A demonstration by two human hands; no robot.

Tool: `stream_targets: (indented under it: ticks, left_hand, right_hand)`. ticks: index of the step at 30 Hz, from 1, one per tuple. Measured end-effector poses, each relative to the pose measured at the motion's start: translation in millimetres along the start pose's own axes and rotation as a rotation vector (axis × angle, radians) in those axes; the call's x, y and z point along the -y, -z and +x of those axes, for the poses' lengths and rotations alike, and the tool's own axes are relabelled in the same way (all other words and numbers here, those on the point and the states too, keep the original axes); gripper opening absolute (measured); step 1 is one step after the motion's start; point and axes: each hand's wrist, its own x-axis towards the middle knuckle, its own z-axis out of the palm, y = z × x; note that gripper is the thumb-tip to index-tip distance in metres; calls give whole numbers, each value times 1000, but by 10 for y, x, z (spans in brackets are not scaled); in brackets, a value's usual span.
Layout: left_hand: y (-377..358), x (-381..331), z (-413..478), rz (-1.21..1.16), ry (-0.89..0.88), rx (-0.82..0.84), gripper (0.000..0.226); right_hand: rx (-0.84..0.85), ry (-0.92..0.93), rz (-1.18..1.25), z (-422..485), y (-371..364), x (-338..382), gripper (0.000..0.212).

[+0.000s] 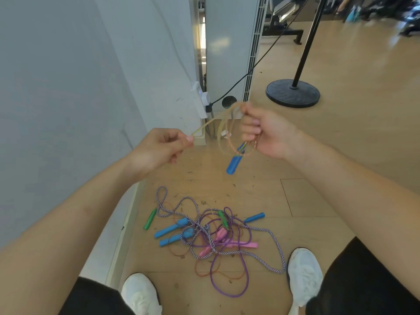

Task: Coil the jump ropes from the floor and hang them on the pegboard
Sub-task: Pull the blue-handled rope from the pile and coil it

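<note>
Two white shoes (304,271) frame the wooden floor (250,185) nearest me. Between them lies the tangle of jump ropes (216,237), with blue, green and pink handles. Above it, my left grip (159,148) pinches a taut stretch of the orange rope (210,122). My right grip (268,133) is clenched round that rope's gathered loops, and a blue handle (234,164) hangs below them, clear of the floor. Farther off I see a white power strip (198,98) on the wall (68,87) and a black stand base (292,93).
</note>
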Motion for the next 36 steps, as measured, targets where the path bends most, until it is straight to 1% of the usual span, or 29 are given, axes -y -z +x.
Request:
stream_targets:
  ticks: [2, 4, 6, 7, 9, 11, 13, 15, 17, 20, 23, 26, 28, 31, 34, 36]
  left_hand:
    - [76, 1, 29, -45, 27, -42, 25]
    - [151, -2, 45, -57, 54, -84, 19]
    - [218, 3, 47, -38, 81, -128, 15]
    - [249, 10, 44, -19, 88, -151, 13]
    - [291, 21, 42, 21, 88, -201, 9]
    - [303, 33, 42, 27, 74, -245, 9]
    - [274, 39, 45, 46, 55, -282, 11]
    - [211, 27, 39, 82, 45, -271, 13]
    - [135, 22, 26, 151, 30, -196, 16]
    - [15, 3, -24, 260, -7, -3, 18]
    - [-114, -37, -85, 242, -37, 141, 23]
    - [-181, -95, -119, 173, -57, 195, 23]
    - [-178, -121, -122, 131, -67, 174, 22]
    - [-150, -117, -105, 113, -91, 73, 19]
    - [-137, -87, -84, 111, -99, -13, 20]
    - [-142, -77, -79, 108, -105, -31, 21]
  right_hand:
    - [-200, 43, 254, 69, 92, 120, 33]
    - [-435, 77, 414, 129, 227, 199, 33]
    - [-639, 102, 478, 168, 365, 232, 30]
    - [-713, 109, 489, 184, 426, 234, 29]
    - [-765, 102, 503, 218, 518, 223, 31]
    - [-717, 63, 504, 237, 537, 189, 33]
    - [-616, 11, 451, 242, 495, 136, 34]
    - [-542, -42, 372, 221, 417, 66, 30]
    - [-480, -76, 266, 177, 327, -8, 22]
    - [-331, -103, 86, 87, 178, -112, 16]
    - [-149, -91, -134, -2, 34, -219, 18]
    - [-19, -92, -271, -73, -93, -344, 19]
    - [49, -119, -326, -104, -150, -424, 16]
    - [171, -157, -380, -153, -199, -489, 16]
    - [250, -183, -402, -191, -232, -489, 17]
    - [284, -200, -427, -193, -237, -495, 23]
